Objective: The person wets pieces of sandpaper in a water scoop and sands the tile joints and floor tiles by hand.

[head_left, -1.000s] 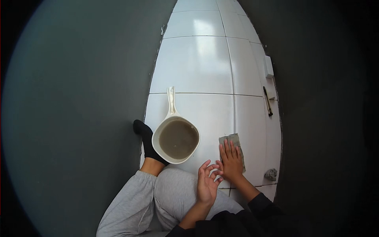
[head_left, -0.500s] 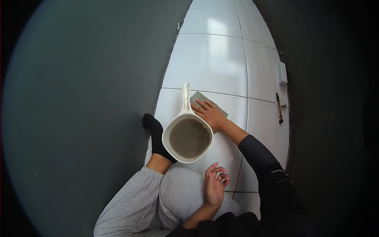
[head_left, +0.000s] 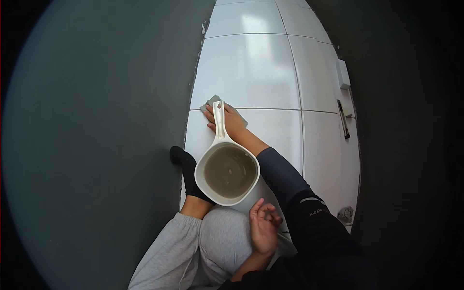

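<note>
Flat on a grey cloth, my right hand presses it against the white tiles, fingers spread and partly hidden by a dipper handle. The white dipper holds murky grey-brown water and stands in front of me, its handle pointing away. My left hand hovers palm up over my lap with its fingers loosely curled and apart, holding nothing, just below the dipper's right side.
Dark walls rise on the left and right of the narrow tiled floor. Along the right edge lie a white block, a box cutter and a crumpled grey lump. My black-socked foot is left of the dipper.
My right hand and the cloth have swept from the right side of the dipper, forward and left, to behind its handle. My left hand has stayed over my lap.
</note>
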The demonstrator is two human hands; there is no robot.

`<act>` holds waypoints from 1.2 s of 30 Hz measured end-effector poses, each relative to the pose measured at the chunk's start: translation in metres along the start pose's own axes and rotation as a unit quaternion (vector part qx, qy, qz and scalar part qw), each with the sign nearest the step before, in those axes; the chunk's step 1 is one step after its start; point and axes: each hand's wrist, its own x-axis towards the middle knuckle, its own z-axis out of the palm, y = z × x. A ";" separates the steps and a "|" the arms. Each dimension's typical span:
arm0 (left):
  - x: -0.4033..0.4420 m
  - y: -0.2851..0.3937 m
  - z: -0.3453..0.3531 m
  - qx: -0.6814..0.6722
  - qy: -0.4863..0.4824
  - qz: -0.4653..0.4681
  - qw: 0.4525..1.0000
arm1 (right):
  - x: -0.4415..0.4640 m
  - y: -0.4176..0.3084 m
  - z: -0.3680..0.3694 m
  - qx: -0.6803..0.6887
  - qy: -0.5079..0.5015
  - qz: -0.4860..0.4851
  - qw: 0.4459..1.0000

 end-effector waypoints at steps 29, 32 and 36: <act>-0.003 0.006 0.004 -0.003 -0.009 -0.059 0.998 | -0.296 -0.020 -0.170 -0.182 -0.027 0.364 0.913; -0.005 0.007 0.005 -0.002 -0.006 -0.059 0.998 | -0.328 -0.100 -0.165 -0.134 -0.086 0.345 0.925; -0.009 0.007 0.005 -0.005 -0.013 -0.076 0.997 | -0.325 -0.140 -0.159 -0.103 -0.126 0.301 0.940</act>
